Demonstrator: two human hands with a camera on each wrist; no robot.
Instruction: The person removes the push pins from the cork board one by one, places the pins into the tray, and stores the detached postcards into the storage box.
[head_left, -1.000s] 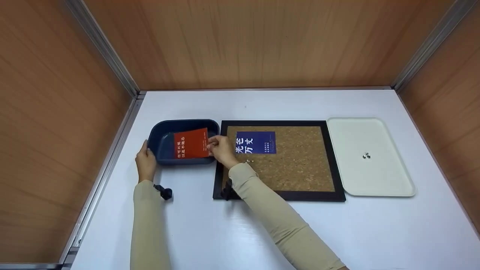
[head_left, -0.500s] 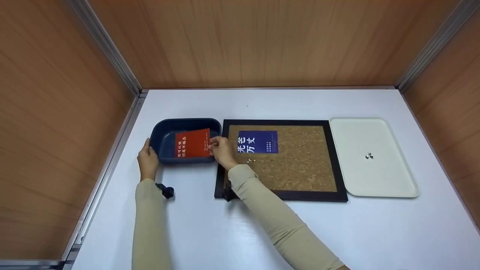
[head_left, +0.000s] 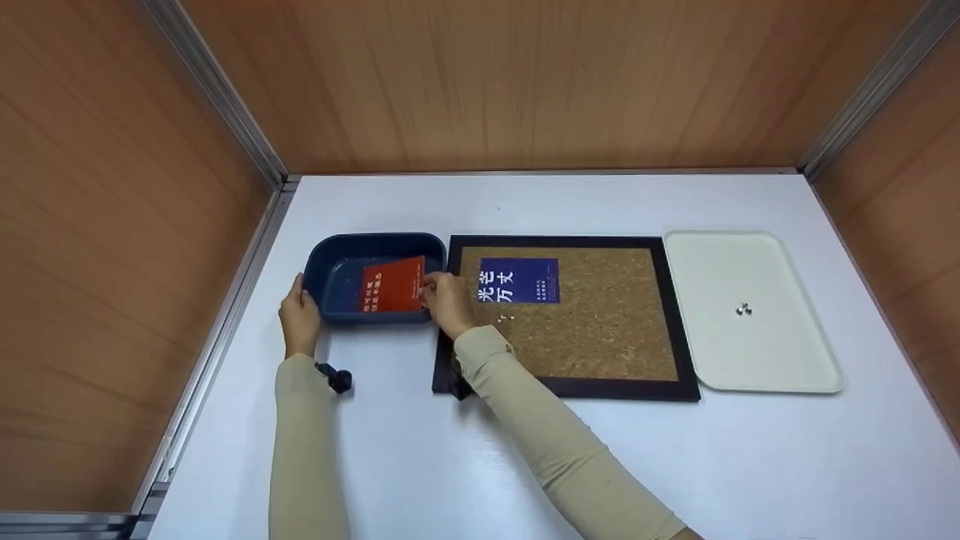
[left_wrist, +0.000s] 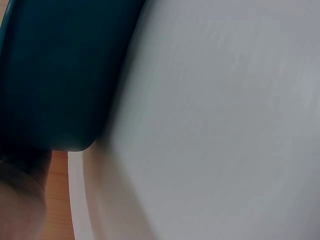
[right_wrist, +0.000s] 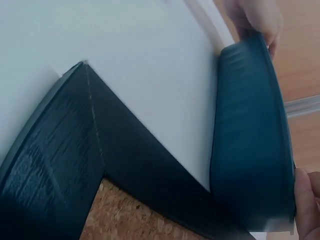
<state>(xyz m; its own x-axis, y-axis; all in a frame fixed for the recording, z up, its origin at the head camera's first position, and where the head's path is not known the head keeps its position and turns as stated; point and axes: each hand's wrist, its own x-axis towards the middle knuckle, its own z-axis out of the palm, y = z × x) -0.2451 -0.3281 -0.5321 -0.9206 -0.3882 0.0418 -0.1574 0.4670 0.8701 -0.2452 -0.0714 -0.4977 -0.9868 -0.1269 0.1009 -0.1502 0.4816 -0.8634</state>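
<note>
Red card [head_left: 396,285] lies within the bin's [head_left: 382,319] outline, pinched near the bin's right end.

The right hand [head_left: 452,304] holds the card narrowly, thumb and fingers at its right edge; the left hand [head_left: 300,319] grips the bin's left end. Whether the card's far edge touches the bin's floor, I cannot tell. The card looks thin, light and fairly stiff, likely to bend or crease if squeezed hard, and perhaps slick on its printed face; an edge or corner, clear of the bin's wall, seems the best hold. The bin looks rigid, likely plastic, and best steadied by its rim. Right of the bin lies the cork board [head_left: 600,337], bearing a blue card [head_left: 534,274].
</note>
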